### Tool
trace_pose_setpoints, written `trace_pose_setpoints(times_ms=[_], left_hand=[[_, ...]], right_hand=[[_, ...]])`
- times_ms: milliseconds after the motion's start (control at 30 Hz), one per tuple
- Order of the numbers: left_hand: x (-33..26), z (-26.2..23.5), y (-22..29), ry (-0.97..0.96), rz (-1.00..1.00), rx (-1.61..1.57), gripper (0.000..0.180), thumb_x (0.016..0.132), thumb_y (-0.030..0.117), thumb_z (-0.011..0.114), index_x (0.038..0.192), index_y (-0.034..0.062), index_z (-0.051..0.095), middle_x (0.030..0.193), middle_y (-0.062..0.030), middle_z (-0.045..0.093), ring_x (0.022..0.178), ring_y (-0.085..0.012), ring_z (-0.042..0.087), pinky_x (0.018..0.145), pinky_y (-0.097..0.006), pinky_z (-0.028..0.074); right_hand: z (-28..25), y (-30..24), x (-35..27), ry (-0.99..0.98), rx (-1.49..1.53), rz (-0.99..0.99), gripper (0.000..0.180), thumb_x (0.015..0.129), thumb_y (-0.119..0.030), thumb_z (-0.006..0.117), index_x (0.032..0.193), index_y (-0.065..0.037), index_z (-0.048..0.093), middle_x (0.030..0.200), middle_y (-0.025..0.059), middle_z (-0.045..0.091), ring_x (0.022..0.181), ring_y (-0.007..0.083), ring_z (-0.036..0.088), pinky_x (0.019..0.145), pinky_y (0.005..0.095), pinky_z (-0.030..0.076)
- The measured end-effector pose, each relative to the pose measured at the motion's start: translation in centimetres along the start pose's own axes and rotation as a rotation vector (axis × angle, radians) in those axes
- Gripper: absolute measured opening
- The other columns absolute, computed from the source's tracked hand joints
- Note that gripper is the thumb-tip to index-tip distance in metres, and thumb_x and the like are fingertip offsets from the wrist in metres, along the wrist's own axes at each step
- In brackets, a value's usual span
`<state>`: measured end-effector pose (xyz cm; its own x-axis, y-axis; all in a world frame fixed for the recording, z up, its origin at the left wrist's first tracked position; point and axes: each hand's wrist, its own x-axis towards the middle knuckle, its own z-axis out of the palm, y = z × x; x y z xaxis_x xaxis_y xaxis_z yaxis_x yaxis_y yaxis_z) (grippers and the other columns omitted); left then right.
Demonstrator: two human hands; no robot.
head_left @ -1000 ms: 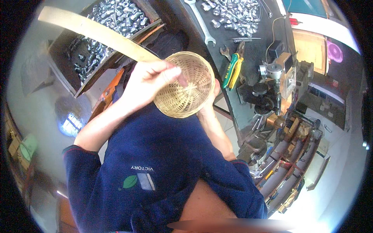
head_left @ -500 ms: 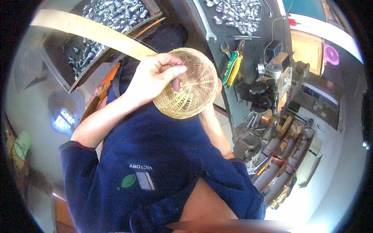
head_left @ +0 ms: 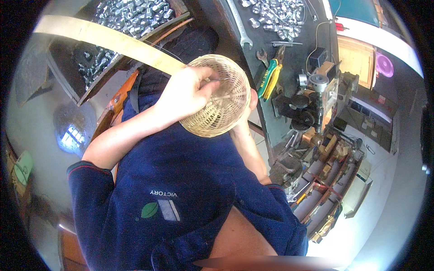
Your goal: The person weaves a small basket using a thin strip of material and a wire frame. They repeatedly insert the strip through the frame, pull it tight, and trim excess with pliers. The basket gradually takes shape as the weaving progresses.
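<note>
A small round woven basket point(head_left: 216, 118), pale straw in colour, is held in front of my chest with its open mouth facing me. My right hand point(head_left: 242, 118) grips it from behind on its right side; most of those fingers are hidden by the weave. Over the left rim reaches my left hand point(head_left: 187, 92), its thumb and fingers pinched together on a thin, wire-like piece point(head_left: 223, 79) inside the basket. A wide flat pale strip point(head_left: 122, 43) runs from the upper left to the basket rim beside my left hand; whether it is joined there is hidden.
Metal nut-like fittings point(head_left: 135, 18) fill a dark tray at the upper left, and more fittings point(head_left: 280, 20) lie on the dark bench. A wrench point(head_left: 239, 25), green-and-yellow-handled pliers point(head_left: 270, 77) and a black-and-silver machine point(head_left: 305, 108) are to the right. Compartmented shelving point(head_left: 327, 183) stands beyond.
My left hand has moved slightly right and deeper into the basket, its fingers now turned down. The thin piece points further right. My right hand keeps its hold.
</note>
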<state>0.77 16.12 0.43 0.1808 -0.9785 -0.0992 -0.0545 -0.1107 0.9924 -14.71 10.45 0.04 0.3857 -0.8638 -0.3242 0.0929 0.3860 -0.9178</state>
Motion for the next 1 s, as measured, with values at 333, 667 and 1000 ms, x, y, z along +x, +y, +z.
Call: trace_pose_setpoints(times_ms=[333,667,1000], left_hand=[[0.6,0.5,-1.0,0.046,0.007,-0.340,0.017,0.086,0.012,0.060,0.088,-0.0033,0.067,0.067,-0.0103,0.066,0.056,-0.0149,0.061,0.054,-0.028,0.048],[0.7,0.8,0.4,0.248,0.107,0.083,0.018,0.079,0.016,0.061,0.075,-0.0015,0.066,0.060,-0.0177,0.061,0.051,-0.0270,0.061,0.051,-0.036,0.048],[0.9,1.2,-0.1,0.211,0.077,0.093,0.017,0.079,0.016,0.062,0.079,-0.0005,0.066,0.068,-0.0179,0.063,0.057,-0.0254,0.063,0.053,-0.035,0.048]], right_hand=[[1.1,-1.2,-0.1,0.011,-0.060,0.020,0.103,0.065,-0.074,0.059,0.122,0.011,0.048,0.114,0.0178,0.059,0.100,0.0234,0.059,0.090,0.0335,0.047],[1.6,-1.8,-0.2,0.017,-0.141,-0.005,0.108,0.063,-0.078,0.058,0.123,0.011,0.048,0.115,0.0176,0.059,0.102,0.0231,0.059,0.091,0.0338,0.046],[0.0,0.1,0.3,-0.003,-0.027,0.018,0.106,0.065,-0.080,0.054,0.122,0.010,0.049,0.115,0.0161,0.058,0.103,0.0224,0.058,0.092,0.0338,0.045]])
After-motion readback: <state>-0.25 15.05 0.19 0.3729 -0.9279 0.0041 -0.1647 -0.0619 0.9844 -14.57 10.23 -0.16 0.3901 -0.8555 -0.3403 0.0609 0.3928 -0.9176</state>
